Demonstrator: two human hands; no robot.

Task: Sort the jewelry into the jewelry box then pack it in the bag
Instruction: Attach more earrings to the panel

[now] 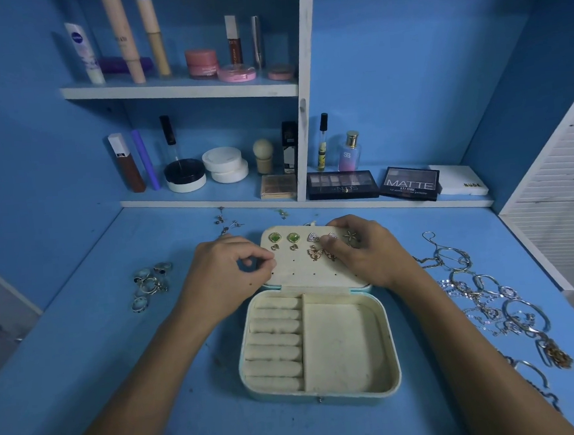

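An open cream jewelry box (390, 346) lies on the blue desk, with ring rolls on the left and a bare compartment on the right. Its lid panel (310, 273) lies flat behind it and carries green earrings (275, 237), small hearts and a butterfly earring (315, 253). My left hand (221, 277) pinches at the panel's left edge with curled fingers. My right hand (370, 252) pinches a small earring (332, 237) against the panel's upper right. A star earring sits partly under its fingers. No bag is in view.
Several rings (150, 283) lie in a cluster to the left of the box. A tangle of chains and bangles (491, 300) runs down the right side. Loose earrings (226, 222) lie behind the lid. Shelves with cosmetics and palettes (410, 182) stand at the back.
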